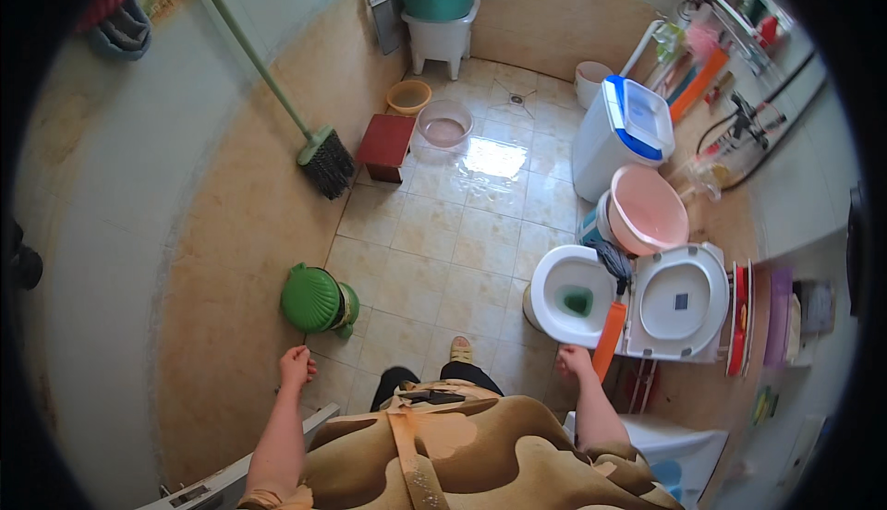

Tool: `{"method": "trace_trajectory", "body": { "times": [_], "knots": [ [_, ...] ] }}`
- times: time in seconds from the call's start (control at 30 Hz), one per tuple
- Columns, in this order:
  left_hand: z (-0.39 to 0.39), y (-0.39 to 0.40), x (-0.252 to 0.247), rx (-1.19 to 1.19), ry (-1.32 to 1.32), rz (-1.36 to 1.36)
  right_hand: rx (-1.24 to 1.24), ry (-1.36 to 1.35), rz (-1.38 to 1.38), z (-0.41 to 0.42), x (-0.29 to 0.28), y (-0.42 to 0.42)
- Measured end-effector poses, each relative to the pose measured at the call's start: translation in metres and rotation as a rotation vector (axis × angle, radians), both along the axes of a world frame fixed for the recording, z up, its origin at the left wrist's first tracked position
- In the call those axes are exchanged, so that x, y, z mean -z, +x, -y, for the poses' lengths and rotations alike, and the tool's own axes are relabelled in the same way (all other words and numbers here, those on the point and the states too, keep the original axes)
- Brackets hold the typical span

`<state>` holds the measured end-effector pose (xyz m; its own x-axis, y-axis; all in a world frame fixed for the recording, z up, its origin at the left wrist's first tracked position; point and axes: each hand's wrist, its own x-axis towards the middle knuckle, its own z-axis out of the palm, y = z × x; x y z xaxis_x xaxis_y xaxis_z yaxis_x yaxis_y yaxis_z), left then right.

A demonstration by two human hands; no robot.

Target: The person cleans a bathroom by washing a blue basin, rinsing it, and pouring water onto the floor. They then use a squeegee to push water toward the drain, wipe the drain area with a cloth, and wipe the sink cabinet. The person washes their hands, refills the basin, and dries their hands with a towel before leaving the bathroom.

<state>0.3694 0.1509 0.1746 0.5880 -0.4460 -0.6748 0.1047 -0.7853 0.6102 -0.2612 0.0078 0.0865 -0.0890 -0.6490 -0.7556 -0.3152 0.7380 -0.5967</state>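
My left hand hangs in the air with its fingers curled, just below a green shell-lidded trash bin; no object shows in it. My right hand is near the front rim of a white toilet, its fingers curled too; whether it holds anything cannot be made out. The toilet's lid and seat are raised, and green-tinted water lies in the bowl. A dark mop-like head on an orange handle lies across the toilet's right side, the handle passing close to my right hand.
A green broom leans on the left wall. Ahead are a red stool, a clear basin and a yellow basin. A pink basin and a white-and-blue washing machine stand right. The floor tiles look wet.
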Motion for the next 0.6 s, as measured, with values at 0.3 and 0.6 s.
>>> {"method": "trace_trajectory", "body": {
  "times": [0.3,0.6],
  "knots": [
    [0.09,0.045,0.018,0.126,0.234,-0.012,-0.242,-0.216,0.247,0.289,-0.1,0.236],
    [0.307,0.162,0.066,0.113,0.098,-0.082,-0.643,-0.155,-0.253,0.465,-0.074,0.295]
  ]
}}
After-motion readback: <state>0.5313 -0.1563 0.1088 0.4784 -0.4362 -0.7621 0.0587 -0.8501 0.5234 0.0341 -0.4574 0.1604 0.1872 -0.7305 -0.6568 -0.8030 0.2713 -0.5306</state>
